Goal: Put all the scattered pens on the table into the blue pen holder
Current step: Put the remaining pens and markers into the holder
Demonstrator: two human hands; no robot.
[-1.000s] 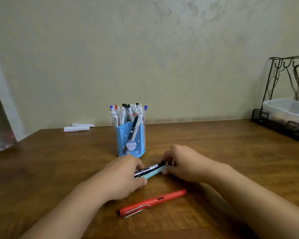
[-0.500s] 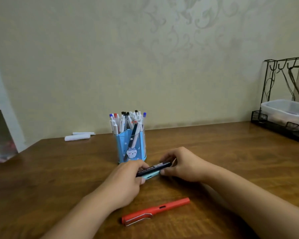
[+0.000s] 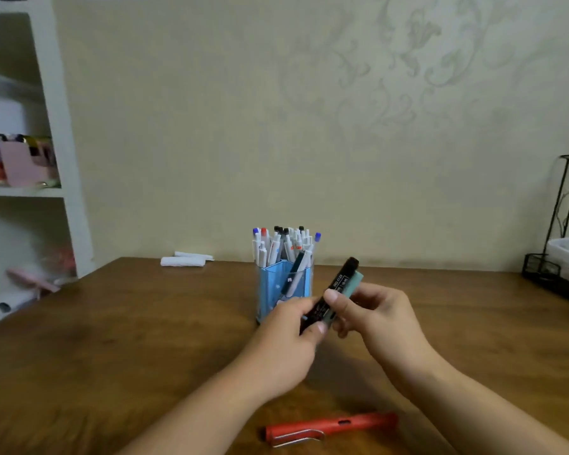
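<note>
Though partly hand-hidden, teal pen

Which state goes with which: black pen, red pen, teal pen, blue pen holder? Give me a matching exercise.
Things:
1. black pen
2. red pen
3. teal pen
4. blue pen holder

States:
a. lies on the table near the camera
b. stands upright, full of pens
c. held in both hands, facing the camera
d. held just behind another pen

Pairs: 1-c, 2-a, 3-d, 4-b
</note>
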